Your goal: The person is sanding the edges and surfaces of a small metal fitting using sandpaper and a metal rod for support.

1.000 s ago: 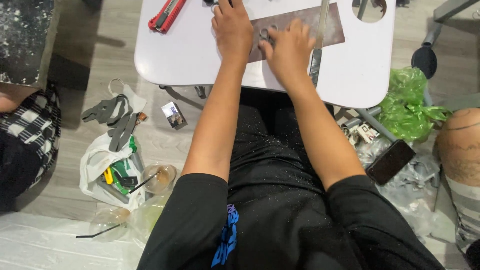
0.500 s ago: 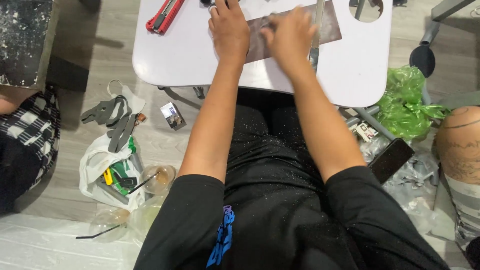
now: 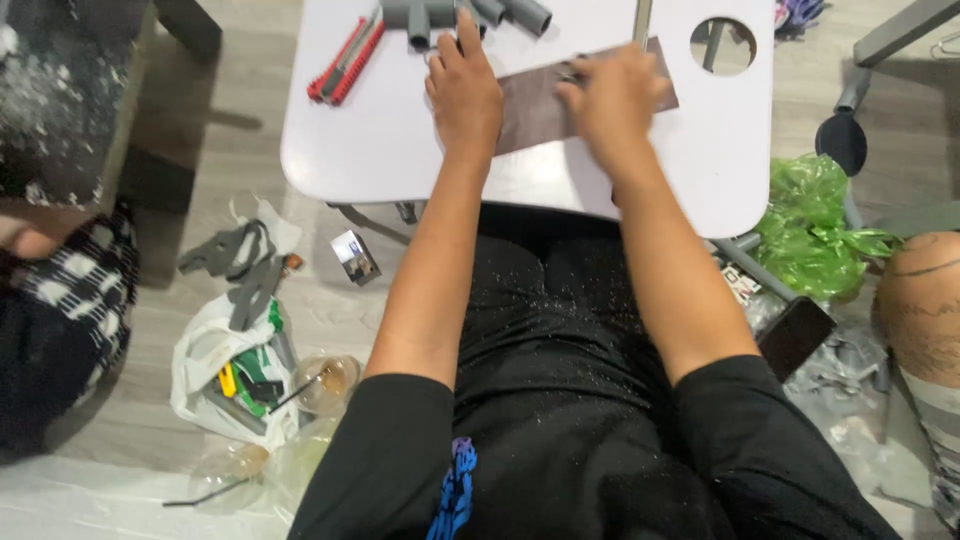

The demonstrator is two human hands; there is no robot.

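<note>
While the right hand [image 3: 612, 98] was blurred mid-stroke half a second ago, it now sits lower on the brown sheet [image 3: 540, 100], knuckles up, fingers curled together on a small dark object at their tips; can't tell what it is. Left hand [image 3: 465, 88] hasn't moved: palm flat on the sheet's left end, fingers extended and close together, tips just short of the grey pipe fittings [image 3: 470, 12]. Sheet lies flat on the white table [image 3: 400, 140], under both palms. Red cutter [image 3: 346, 62] is well left of the left fingers. Both forearms run straight up from the lap.
</note>
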